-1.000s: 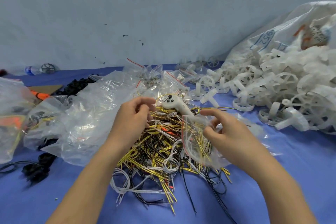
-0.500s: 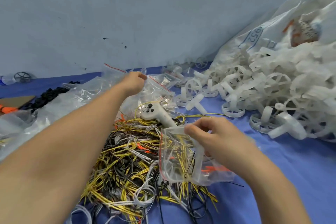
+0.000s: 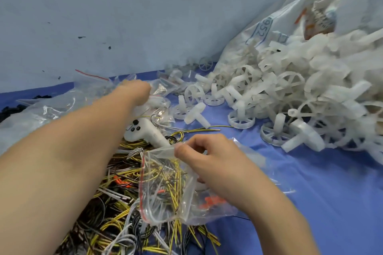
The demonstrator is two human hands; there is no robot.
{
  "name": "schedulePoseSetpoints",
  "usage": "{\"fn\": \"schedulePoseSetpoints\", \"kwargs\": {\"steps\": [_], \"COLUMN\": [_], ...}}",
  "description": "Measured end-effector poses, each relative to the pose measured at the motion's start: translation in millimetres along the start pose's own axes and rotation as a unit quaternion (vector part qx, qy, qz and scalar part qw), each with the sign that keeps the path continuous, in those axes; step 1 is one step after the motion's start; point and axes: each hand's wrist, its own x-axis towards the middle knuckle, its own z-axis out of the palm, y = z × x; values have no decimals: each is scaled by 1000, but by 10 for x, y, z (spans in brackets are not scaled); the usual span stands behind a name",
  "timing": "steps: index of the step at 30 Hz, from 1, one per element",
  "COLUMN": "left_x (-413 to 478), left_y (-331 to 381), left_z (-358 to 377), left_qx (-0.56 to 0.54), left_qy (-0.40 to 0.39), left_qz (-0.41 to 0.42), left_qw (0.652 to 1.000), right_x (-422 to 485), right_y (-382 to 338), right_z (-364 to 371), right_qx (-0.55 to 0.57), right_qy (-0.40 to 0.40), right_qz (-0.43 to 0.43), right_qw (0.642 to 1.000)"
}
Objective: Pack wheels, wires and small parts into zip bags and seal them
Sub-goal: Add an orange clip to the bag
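- My left hand has left the wire pile and reached out to the spare zip bags; its grip is blurred, I cannot tell.
- My right hand still pinches the wire-filled zip bag over the pile, unsealed; probably more parts come next.

Left hand: motion-blurred, fingers buried among clear bags, grip indeterminate. White sack: cut off at right edge; printed label illegible. Wire pile: partly hidden under forearm, cut off at bottom edge.
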Motion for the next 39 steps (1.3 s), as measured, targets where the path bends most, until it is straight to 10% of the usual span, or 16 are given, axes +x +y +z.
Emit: {"fn": "schedulePoseSetpoints", "kwargs": {"steps": [7,18,23,30,36,39], "left_x": [-278,-2276,-3109,-3233,-3326,-3328], "left_y": [-438,-320,-23,112,176,281], "left_z": [-767,-1097,-537,-428,-169,-105], "left_qx": [-159,-779,-639,-764,-738,-789], "left_qy": [292,244,328,269,226,166], "left_qz": [-115,-40,12,36,51,42], "left_qw": [936,576,696,585,634,590], "right_x": [-9,-231,-301,-298,-361,-391], "right_y": [-50,-212,-181,-135,-147,-160], "right_z": [33,30,-31,-74,-88,-83], "right_qx": [-22,-64,-67,-28,-16,-5], "right_qy": [29,106,102,151,163,158], "right_qz": [-5,-46,-58,-75,-75,-72], "right_qw": [999,991,991,985,984,985]}}
